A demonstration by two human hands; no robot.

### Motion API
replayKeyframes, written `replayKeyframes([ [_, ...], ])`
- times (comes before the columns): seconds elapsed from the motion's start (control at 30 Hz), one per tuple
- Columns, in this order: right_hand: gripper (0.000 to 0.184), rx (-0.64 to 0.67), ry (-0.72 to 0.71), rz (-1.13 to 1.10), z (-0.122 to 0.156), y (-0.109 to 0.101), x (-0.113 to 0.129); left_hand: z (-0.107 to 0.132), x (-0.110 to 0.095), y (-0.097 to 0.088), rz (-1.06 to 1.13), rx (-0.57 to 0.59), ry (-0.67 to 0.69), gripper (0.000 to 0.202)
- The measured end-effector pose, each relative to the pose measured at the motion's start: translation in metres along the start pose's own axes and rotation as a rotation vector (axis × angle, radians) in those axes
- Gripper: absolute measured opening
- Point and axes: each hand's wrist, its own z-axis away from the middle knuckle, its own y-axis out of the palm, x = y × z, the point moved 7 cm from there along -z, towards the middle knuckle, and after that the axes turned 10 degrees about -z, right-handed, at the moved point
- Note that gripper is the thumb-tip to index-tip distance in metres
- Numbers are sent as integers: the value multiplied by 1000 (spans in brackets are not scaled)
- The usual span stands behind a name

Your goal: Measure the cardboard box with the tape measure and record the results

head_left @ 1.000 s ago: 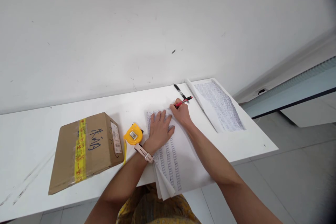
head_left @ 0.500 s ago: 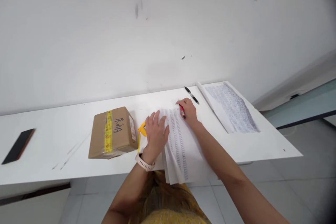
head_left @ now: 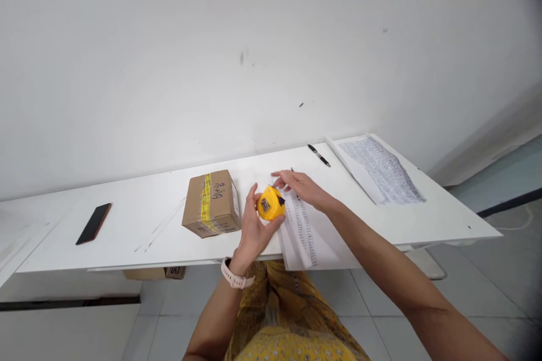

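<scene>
Just to the right of the cardboard box [head_left: 212, 203], a yellow tape measure [head_left: 271, 203], gripped in the left hand [head_left: 255, 231]: thumb along the near right edge, fingers around the left side. Apparently raised over the desk [head_left: 139, 197], though hard to be sure from this angle. Rounded case, without a clear long axis; black part on the side away from the box.

Farther right of the box, on the other side of the tape measure, the right hand [head_left: 302, 186], fingers bent and reaching back toward the box, fingertips at the far edge of the case. Cannot tell touching from merely close there. Small dark tip above the knuckles, probably of a pen; hold on it mostly hidden.

From the left hand, tape measure directly ahead and slightly right, within the grasp; from the right hand, to the left and a little nearer the body. Left hand the closer of the two.

Also right of the box, partly beneath the right forearm, handwritten papers [head_left: 326, 242]; beyond these, a black pen [head_left: 319, 155] and another written sheet [head_left: 381, 172]. Well left of the box, a dark phone [head_left: 94, 224].
</scene>
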Motion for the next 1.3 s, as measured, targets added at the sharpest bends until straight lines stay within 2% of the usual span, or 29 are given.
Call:
replayKeyframes([
  [0.07,43,174,31,-100,13,26,25,20,-13,-11,131,42,-55,93],
  [0.13,39,284,40,-83,24,45,42,42,-16,-22,205,54,-132,94],
  [0.23,34,411,66,-31,35,70,54,76,-7,-39,253,55,-226,94],
  [0.3,32,473,55,-13,33,86,59,96,5,-56,238,5,-268,92],
  [0.37,35,475,2,-2,21,99,70,113,18,-78,229,-66,-311,88],
  [0.43,41,417,-50,5,-2,109,83,128,30,-95,318,-55,-364,83],
  [0.57,52,242,-51,58,-68,127,94,151,36,-103,762,240,-472,79],
  [0.63,55,197,-39,81,-102,138,89,153,32,-106,933,310,-482,81],
  [0.67,55,177,-29,82,-117,143,84,150,31,-108,991,299,-482,80],
  [0.8,51,139,84,77,-152,161,53,130,36,-114,1098,126,-525,68],
  [0.9,52,157,139,83,-153,172,35,125,39,-109,1093,89,-578,59],
  [1.03,45,236,177,13,-140,181,23,140,42,-102,1075,81,-619,50],
  [1.13,44,300,210,-111,-131,184,18,155,44,-100,1066,69,-640,53],
  [1.3,45,253,216,-152,-126,179,16,159,43,-100,1079,59,-654,59],
])
